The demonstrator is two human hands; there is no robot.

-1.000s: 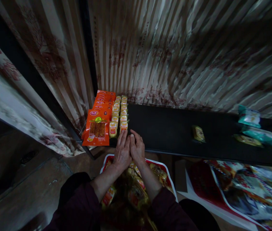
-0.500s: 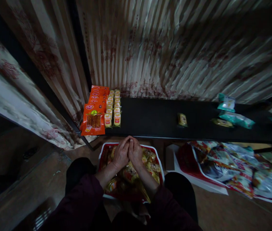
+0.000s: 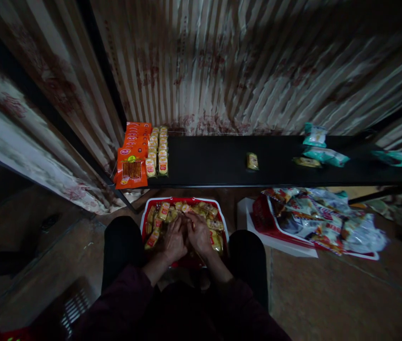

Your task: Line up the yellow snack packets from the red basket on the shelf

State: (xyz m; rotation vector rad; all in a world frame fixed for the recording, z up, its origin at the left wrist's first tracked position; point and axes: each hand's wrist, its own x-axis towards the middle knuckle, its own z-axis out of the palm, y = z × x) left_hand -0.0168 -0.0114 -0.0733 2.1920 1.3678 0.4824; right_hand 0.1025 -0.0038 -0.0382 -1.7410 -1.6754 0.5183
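Note:
My left hand (image 3: 174, 239) and my right hand (image 3: 198, 233) are down together inside a red box (image 3: 222, 218) on the floor between my knees. The box is full of small yellow snack packets (image 3: 163, 210). The fingers of both hands curl into the packets, and what they grip is hidden. On the black shelf (image 3: 215, 163) ahead, at its left end, stand two rows of the same yellow packets (image 3: 158, 151) beside a stack of orange snack bags (image 3: 132, 158). One single yellow packet (image 3: 252, 161) lies alone mid-shelf.
Teal and green bags (image 3: 320, 151) lie at the shelf's right end. A torn red carton with mixed snack bags (image 3: 315, 220) lies on the floor to the right. Striped patterned curtain (image 3: 222, 66) hangs behind the shelf. A dark frame post (image 3: 105, 80) stands left.
Both hands have drawn back from the shelf's front edge, next to the yellow rows, and dropped down into the red box. The view has pulled back and shifted right.

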